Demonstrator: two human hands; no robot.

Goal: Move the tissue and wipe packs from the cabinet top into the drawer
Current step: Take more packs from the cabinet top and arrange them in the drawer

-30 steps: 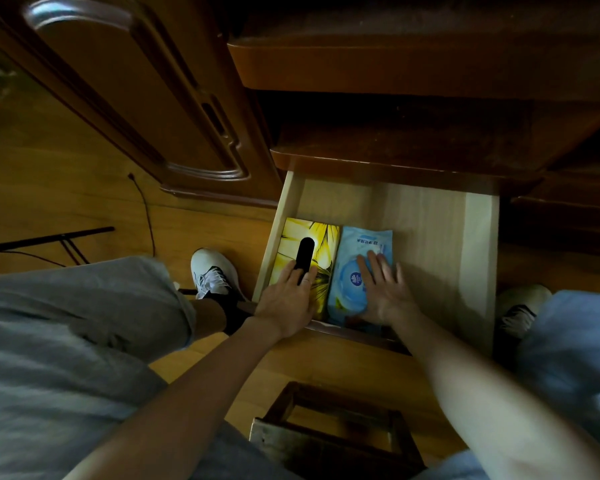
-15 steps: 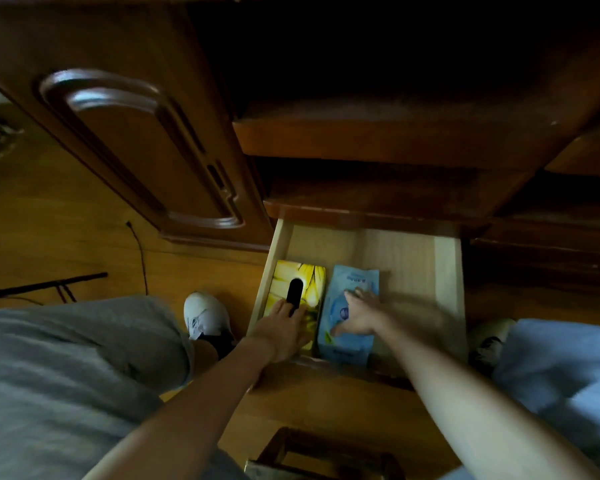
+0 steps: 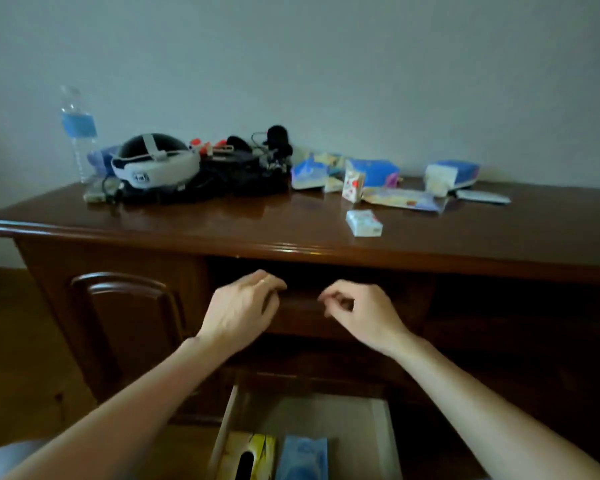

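Both hands [image 3: 241, 306] [image 3: 359, 315] lifted from drawer [image 3: 378, 441] | empty, loosely curled | glossy cabinet top [image 3: 257, 220], packs [image 3: 364, 222] seemingly soft

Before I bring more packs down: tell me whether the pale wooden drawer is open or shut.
Open. The pale wooden drawer is pulled out, showing the yellow tissue pack and blue wipe pack lying inside.

- The cabinet top [image 3: 257, 220] is dark wood with a glossy varnish — light glints along its front edge.
- The drawer [image 3: 374, 431] is pale, matt bare wood inside.
- The yellow tissue pack [image 3: 257, 452] and blue wipe pack [image 3: 303, 455] look like smooth soft plastic.
- The water bottle [image 3: 78, 133] is clear plastic with a blue label.
- The small white pack [image 3: 364, 222] looks film-wrapped — slightly shiny.
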